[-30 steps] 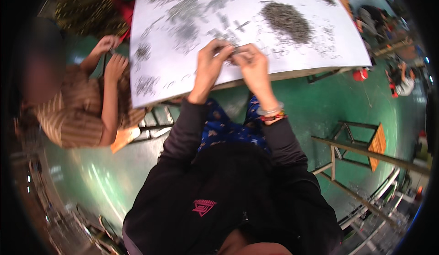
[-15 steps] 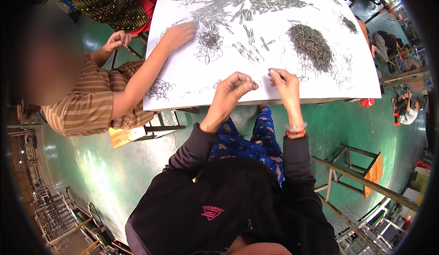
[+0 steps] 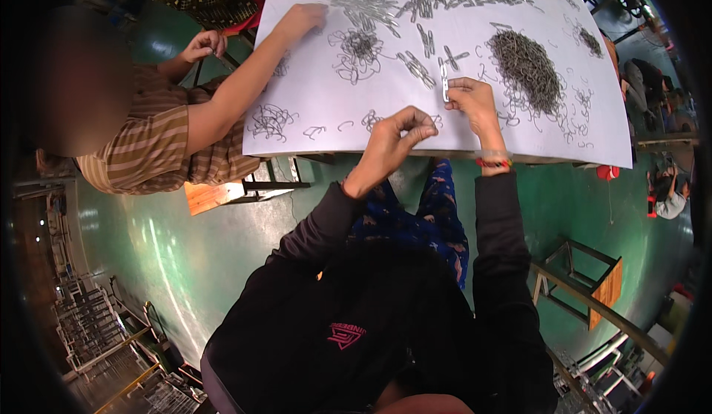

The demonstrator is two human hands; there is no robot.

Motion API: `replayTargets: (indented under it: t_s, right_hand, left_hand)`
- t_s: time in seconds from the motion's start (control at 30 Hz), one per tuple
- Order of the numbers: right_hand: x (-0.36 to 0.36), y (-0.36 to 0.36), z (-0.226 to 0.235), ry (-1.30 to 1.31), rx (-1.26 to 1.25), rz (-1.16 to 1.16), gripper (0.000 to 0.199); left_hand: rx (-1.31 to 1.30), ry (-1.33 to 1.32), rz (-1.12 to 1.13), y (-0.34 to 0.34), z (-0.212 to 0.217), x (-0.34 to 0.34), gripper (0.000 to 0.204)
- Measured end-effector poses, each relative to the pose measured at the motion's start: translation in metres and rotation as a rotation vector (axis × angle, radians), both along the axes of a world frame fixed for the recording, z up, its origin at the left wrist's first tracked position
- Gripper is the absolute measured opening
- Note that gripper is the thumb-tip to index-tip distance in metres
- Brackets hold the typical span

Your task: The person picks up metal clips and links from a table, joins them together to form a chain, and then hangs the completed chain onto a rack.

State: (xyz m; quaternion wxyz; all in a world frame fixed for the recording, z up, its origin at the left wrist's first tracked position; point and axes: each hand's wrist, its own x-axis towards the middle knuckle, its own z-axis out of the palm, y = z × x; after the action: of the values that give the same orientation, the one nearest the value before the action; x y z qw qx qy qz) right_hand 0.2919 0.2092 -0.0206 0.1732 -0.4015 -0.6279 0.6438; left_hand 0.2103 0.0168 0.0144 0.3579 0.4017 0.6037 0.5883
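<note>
White bench (image 3: 586, 136) edge runs just under both my grips; right grip (image 3: 475, 104) pinches one metal strip (image 3: 444, 81) upright, left grip (image 3: 393, 141) is closed small, contents unclear. One dark clip heap (image 3: 528, 69) lies right.

- Light was bright and even over the white table sheet (image 3: 475, 128), which stood as the brightest area, toward twelve o'clock.
- The green floor (image 3: 185, 258) carried soft pale sheen streaks toward eight o'clock, showing overhead lighting.
- The black sweater (image 3: 356, 325) at six o'clock was dark, its folds barely readable.
- Shadows under the table edge were short and soft.
- A black fisheye rim closed the corners; the table edges bowed, and the racks (image 3: 96, 332) near seven o'clock were squeezed and smeared.
- The small metal pieces (image 3: 528, 69) toward one o'clock were crisp in the mass, indistinct singly.
- A blurred patch covered the area at ten o'clock.
</note>
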Motion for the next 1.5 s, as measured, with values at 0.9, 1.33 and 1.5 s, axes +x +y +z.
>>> replayTargets:
  t_s: [0.9, 1.33, 1.5]
  right_hand:
    - [0.072, -0.090, 0.060, 0.564, 0.051, -0.454, 0.020]
    - [0.095, -0.110, 0.078, 0.576, 0.085, -0.358, 0.019]
    - [0.097, -0.123, 0.081, 0.622, 0.053, -0.316, 0.020]
  left_hand:
    - [-0.111, 1.248, 0.351, 0.087, -0.073, -0.126, 0.014]
    - [-0.119, 1.116, 0.599, 0.022, -0.033, -0.121, 0.015]
    - [-0.611, 1.192, 0.662, -0.093, -0.044, -0.150, 0.014]
